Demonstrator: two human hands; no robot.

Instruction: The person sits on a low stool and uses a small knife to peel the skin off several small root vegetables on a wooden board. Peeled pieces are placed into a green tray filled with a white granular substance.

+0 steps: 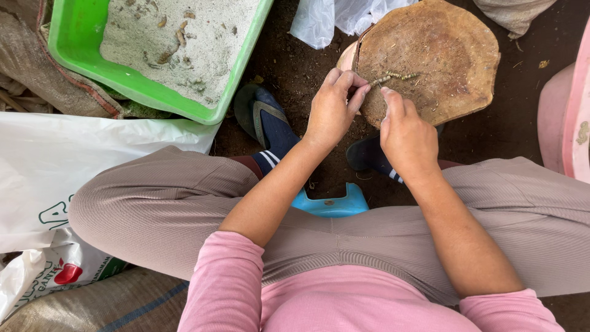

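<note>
Person sitting on a low blue stool [332, 204], knees apart, looking down at both hands over a round wooden block [430, 58] that is standing on the dirt floor [295, 67]. Left hand [332, 109] is pinching one end of a thin knobbly greenish-brown stem [393, 77], fingers [356, 92] pressed together around it at the block's near-left edge. The stem is lying across the top of the block, running right from the left hand's fingertips. Right hand [407, 135] is hovering just beside the left, index finger pointing up toward the stem; cannot tell if the fingers are touching it or gripping anything, since the back of the hand is hiding them. Green plastic tray [80, 49] sitting upper left, holding pale sandy material with small brownish pieces in it. White plastic bags [55, 160] lying at left, a brown sack [37, 67] under the tray. Dark slippers [267, 120] showing between the knees. Pink plastic thing [568, 117] at the right edge. Person is wearing a pink top and taupe trousers.
</note>
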